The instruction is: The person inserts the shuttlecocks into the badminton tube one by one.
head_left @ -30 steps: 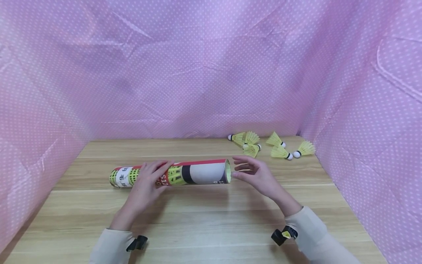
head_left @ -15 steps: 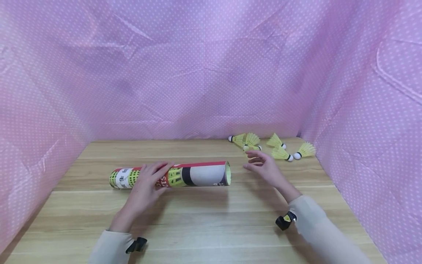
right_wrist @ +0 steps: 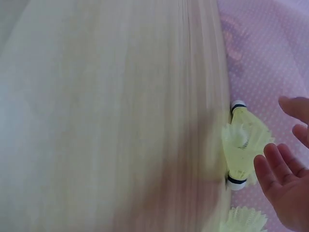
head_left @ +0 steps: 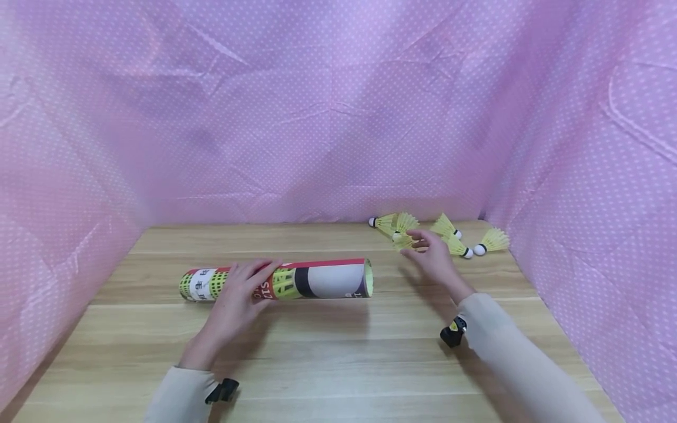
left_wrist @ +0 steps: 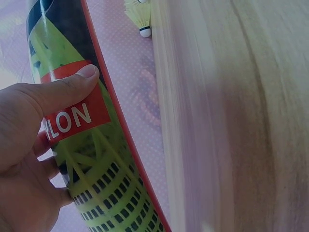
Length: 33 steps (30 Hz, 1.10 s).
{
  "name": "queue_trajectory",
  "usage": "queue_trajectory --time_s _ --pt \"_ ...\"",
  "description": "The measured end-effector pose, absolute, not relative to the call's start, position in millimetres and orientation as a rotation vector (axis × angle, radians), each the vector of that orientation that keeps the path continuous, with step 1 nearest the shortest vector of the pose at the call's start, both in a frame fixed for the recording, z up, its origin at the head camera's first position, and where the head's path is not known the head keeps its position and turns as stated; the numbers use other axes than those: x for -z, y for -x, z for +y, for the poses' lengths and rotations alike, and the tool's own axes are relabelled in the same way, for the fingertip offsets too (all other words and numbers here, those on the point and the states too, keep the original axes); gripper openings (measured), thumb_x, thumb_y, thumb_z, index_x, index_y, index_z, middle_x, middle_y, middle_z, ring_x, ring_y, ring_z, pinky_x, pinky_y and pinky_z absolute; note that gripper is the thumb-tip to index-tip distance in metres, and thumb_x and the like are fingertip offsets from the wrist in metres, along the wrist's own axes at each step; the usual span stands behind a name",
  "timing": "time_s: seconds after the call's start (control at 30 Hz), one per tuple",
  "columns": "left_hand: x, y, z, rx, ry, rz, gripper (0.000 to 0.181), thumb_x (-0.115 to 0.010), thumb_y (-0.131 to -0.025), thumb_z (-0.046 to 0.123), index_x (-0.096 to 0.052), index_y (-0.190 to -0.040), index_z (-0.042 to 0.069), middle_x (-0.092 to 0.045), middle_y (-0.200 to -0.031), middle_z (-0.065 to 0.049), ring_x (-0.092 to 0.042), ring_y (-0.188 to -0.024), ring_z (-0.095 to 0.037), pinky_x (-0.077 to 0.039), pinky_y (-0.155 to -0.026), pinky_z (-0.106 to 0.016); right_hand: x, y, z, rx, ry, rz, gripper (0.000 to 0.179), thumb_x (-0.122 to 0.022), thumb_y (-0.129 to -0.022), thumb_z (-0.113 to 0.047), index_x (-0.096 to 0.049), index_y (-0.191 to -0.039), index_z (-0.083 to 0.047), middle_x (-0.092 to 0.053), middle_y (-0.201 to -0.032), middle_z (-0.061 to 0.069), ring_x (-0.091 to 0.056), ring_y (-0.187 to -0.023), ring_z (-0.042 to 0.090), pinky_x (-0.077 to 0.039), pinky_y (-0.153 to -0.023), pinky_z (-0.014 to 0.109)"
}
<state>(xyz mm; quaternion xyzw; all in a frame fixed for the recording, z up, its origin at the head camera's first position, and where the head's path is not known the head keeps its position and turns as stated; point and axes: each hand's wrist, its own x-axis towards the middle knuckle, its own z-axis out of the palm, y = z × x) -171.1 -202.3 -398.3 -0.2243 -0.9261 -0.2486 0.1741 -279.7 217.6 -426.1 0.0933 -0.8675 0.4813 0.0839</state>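
My left hand point(head_left: 233, 305) grips a long shuttlecock tube point(head_left: 333, 281) that lies sideways, its open end towards the right. In the left wrist view the thumb point(left_wrist: 79, 84) presses across the tube's red label, with the other fingers wrapped behind. Over at the back right, my right hand point(head_left: 438, 261) reaches beside a yellow shuttlecock point(head_left: 402, 241) with a white base. Its fingers are spread and hold nothing. From the right wrist, the fingertips point(right_wrist: 260, 164) appear right by that shuttlecock point(right_wrist: 240, 159), which overlaps another one point(right_wrist: 251, 121).
Other yellow shuttlecocks lie near the back edge: one by the pink curtain point(head_left: 382, 222), one at the far right point(head_left: 492, 239), and several between. Pink dotted cloth surrounds the wooden table point(head_left: 328, 364) at the back and both sides.
My right hand has moved from the tube's open end back and to the right, up to the shuttlecocks. My left hand and the tube have stayed nearly in place.
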Motion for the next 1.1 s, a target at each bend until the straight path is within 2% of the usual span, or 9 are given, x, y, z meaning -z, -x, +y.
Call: queue_trajectory --time_s 0.43,0.67,1.1 --pt "398 172 -201 0.700 0.642 -2.621 0.089 -0.092 -0.070 0.008 -0.053 -0.148 0.024 -0.056 -0.139 -0.011 -0.050 -0.129 -0.035 -0.017 -0.118 -0.064 435 289 219 -1.367 0.009 -2.551 0.033 -0.075 -0.090 -0.007 -0.064 -0.120 0.002 -0.062 -0.108 0.021 -0.062 -0.097 0.033 -0.053 -0.086 0.041" --pt "398 172 -202 0.693 0.637 -2.624 0.089 -0.092 -0.069 0.007 -0.053 -0.147 0.024 -0.056 -0.139 -0.011 -0.050 -0.129 -0.035 -0.017 -0.118 -0.064 439 288 220 -1.287 0.072 -2.581 0.026 -0.075 -0.089 -0.010 -0.065 -0.109 0.003 -0.064 -0.101 0.020 -0.063 -0.094 0.034 -0.053 -0.083 0.042" --pt "400 173 -202 0.696 0.643 -2.598 0.090 -0.092 -0.067 0.004 -0.054 -0.146 0.022 -0.057 -0.138 -0.012 -0.051 -0.129 -0.036 -0.017 -0.118 -0.065 445 289 223 -1.197 0.156 -2.560 0.013 -0.071 -0.090 -0.010 -0.070 -0.100 -0.001 -0.071 -0.092 0.015 -0.065 -0.085 0.027 -0.050 -0.071 0.031"
